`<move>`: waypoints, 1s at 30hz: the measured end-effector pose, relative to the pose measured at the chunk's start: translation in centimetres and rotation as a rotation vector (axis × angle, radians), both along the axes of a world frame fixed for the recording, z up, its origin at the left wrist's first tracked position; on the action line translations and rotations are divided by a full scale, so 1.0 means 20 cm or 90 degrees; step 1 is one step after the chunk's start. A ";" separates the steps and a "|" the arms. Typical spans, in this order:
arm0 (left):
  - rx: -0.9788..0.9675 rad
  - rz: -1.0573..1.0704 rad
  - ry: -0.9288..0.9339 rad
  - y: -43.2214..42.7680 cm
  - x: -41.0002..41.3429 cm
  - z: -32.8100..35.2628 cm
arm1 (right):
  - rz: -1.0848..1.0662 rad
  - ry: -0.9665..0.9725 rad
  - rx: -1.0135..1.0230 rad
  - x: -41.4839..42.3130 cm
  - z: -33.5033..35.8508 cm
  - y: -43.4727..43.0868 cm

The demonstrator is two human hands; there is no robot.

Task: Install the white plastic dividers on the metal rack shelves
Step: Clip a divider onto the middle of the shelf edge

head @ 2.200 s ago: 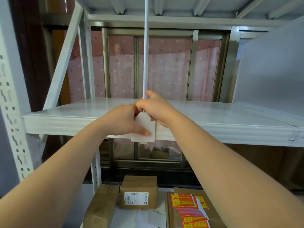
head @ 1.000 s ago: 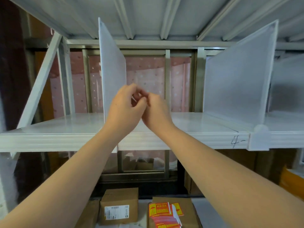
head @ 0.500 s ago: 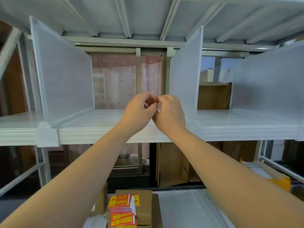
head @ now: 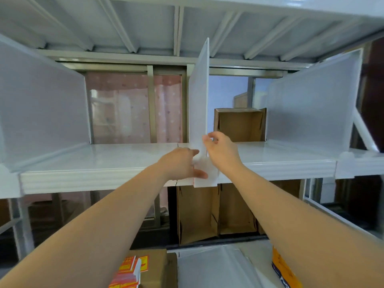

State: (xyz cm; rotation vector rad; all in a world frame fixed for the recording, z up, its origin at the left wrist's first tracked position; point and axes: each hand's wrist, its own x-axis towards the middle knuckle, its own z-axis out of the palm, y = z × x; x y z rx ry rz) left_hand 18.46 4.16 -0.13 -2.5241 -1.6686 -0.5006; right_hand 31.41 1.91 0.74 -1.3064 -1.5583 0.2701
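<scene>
A white divider (head: 199, 104) stands upright at the middle of the shelf (head: 124, 159), its lower front tab (head: 206, 175) hanging over the shelf's front edge. The left hand (head: 180, 163) presses on the left side of that tab, thumb flat on its face; the other fingers sit behind the panel and cannot be seen. The right hand (head: 223, 150) pinches the divider's front edge just above the shelf, fingertips curled around it. Two more dividers stand at the shelf's left end (head: 41, 104) and right end (head: 307, 104), the left one cut off by the frame. An open cardboard box (head: 239, 125) sits at the shelf's back edge, partly hidden by the middle panel. Below, boxes and red-and-yellow labels (head: 128, 271) are cropped and blurred.
</scene>
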 end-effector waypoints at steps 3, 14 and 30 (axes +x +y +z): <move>-0.033 0.011 0.030 0.08 -0.02 0.00 | 0.037 -0.082 -0.092 -0.01 0.01 0.04; -0.061 -0.038 0.035 0.13 -0.03 -0.02 | 0.118 -0.087 -0.222 0.01 0.00 0.22; 0.010 -0.031 0.045 0.13 -0.03 -0.05 | 0.048 -0.113 -0.166 -0.03 -0.03 0.22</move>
